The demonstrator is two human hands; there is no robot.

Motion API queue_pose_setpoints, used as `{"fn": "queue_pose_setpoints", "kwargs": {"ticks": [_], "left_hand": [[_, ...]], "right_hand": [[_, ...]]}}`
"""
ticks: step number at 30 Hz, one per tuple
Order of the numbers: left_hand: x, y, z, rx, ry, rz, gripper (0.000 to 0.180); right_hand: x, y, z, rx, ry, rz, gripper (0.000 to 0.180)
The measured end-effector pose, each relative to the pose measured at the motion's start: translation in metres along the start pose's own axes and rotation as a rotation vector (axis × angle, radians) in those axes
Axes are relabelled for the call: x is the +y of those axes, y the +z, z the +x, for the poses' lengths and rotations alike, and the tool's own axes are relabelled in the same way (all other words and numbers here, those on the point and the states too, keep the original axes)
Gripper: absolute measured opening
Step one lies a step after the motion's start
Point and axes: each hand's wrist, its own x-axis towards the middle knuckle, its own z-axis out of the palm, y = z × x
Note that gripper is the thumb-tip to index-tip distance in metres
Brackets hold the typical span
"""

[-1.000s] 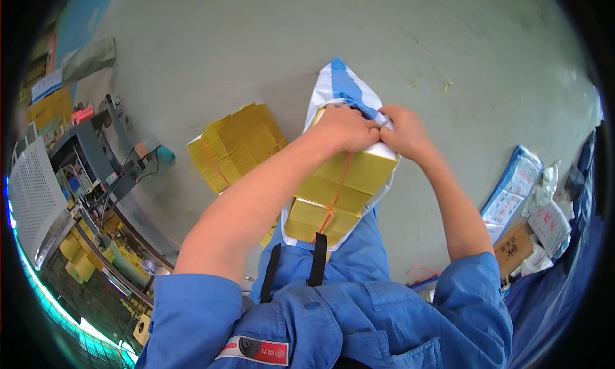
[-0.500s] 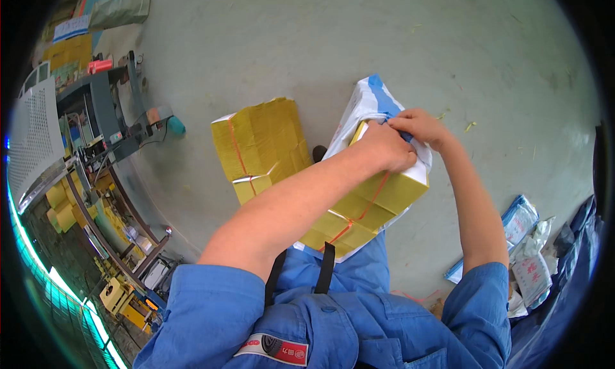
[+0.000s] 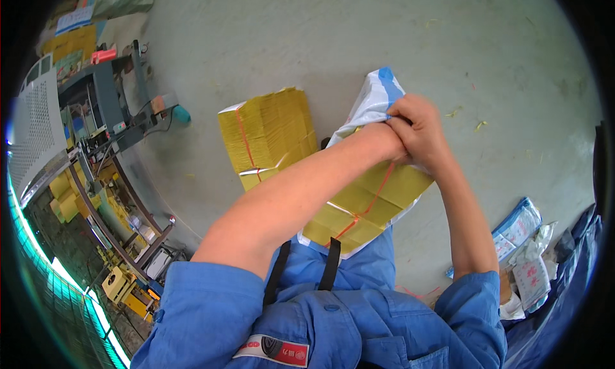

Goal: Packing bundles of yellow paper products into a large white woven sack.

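The left hand (image 3: 383,140) is at the mouth of a white-and-blue bag (image 3: 373,98), its fingers hidden behind the other, so I cannot tell whether it grasps anything. The right hand (image 3: 421,129) overlaps it, thumb and fingers curled tightly on the bag's edge. At far left is a grey machine (image 3: 104,106). Right of it, a yellow bundle (image 3: 272,125) bound with red string stands on the floor (image 3: 256,42), partly behind the left forearm. A second yellow bundle (image 3: 402,188), also string-tied, is partly in the bag, just by the blue trousers (image 3: 379,263). Further right lie white-and-blue packages (image 3: 517,227), then dark blue sheeting (image 3: 580,247).
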Motion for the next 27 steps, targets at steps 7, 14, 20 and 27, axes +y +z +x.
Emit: {"fn": "queue_pose_setpoints", "kwargs": {"ticks": [7,14,20,27], "left_hand": [[0.047,-0.055,0.011,-0.449,-0.411,-0.476,0.050],[0.028,-0.039,0.018,-0.464,-0.335,-0.202,0.054],[0.048,-0.047,0.033,-0.509,-0.399,-0.228,0.042],[0.046,-0.033,0.038,-0.479,-0.329,-0.034,0.036]], "right_hand": [[0.010,-0.039,-0.036,0.053,0.238,0.139,0.013],[0.041,-0.053,-0.079,-0.010,0.434,0.227,0.015],[-0.004,-0.059,-0.099,0.007,0.362,0.084,0.016],[-0.017,-0.057,-0.093,0.010,0.349,-0.093,0.016]]}}
